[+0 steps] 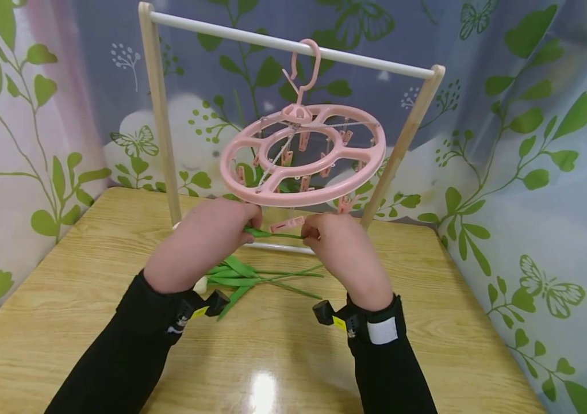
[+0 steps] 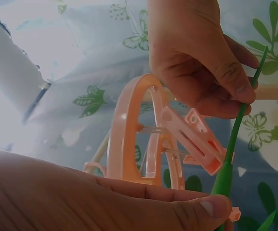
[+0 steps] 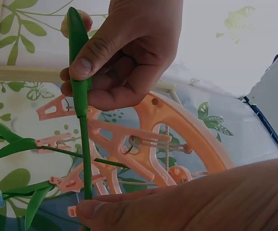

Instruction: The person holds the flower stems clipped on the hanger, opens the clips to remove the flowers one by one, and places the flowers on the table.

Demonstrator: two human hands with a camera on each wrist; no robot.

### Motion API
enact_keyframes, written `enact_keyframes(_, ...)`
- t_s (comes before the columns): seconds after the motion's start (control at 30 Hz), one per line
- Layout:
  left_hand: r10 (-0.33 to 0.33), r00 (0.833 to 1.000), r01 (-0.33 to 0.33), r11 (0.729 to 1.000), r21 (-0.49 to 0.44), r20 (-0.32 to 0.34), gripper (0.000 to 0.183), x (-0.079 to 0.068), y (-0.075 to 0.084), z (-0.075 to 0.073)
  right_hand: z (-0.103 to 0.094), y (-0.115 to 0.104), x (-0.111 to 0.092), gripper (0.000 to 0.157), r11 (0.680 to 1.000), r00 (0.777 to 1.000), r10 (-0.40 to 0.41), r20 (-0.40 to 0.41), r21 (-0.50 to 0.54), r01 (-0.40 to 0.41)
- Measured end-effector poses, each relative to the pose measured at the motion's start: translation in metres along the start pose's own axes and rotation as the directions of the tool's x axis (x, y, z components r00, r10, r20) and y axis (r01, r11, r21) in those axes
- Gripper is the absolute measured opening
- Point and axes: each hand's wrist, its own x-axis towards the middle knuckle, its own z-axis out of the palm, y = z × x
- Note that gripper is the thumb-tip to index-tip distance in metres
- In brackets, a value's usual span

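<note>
My left hand [image 1: 202, 238] pinches an artificial flower by the green leaf [image 3: 82, 103] round its stem. Farther along the same stem [image 2: 234, 132], my right hand [image 1: 345, 253] holds the thin end between thumb and fingers. The stem stretches level between both hands. Right beside it hangs a pink clothespin [image 1: 287, 224], whose tip appears to meet the stem in the left wrist view. Whether it grips the stem I cannot tell. Above the hands is a round pink drying hanger [image 1: 298, 198] with several clothespins.
The hanger's hook goes over the white bar [image 1: 252, 37] of a wooden-legged rack. Several artificial flowers [image 1: 238, 276] lie on the wooden table [image 1: 417, 345]. In the right wrist view, other green-leaved stems [image 3: 16, 147] are at the clothespins. A leaf-patterned curtain [image 1: 521, 172] surrounds the table.
</note>
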Motion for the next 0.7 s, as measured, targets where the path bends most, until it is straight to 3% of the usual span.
enact_keyframes(0.37, -0.029, 0.997, 0.029, 1.000, 0.009, 0.069, 0.015, 0.0047, -0.0001, 0.0040, 0.0037, 0.0022, 0.0004, 0.010, 0.999, 0.999, -0.032, 0.008, 0.000, 0.032)
enact_keyframes(0.7, -0.015, 0.998, 0.015, 1.000, 0.005, 0.062, 0.013, 0.0045, -0.0021, 0.0083, 0.0097, 0.0030, 0.0038, 0.007, 0.999, 0.999, -0.034, 0.029, -0.021, 0.035)
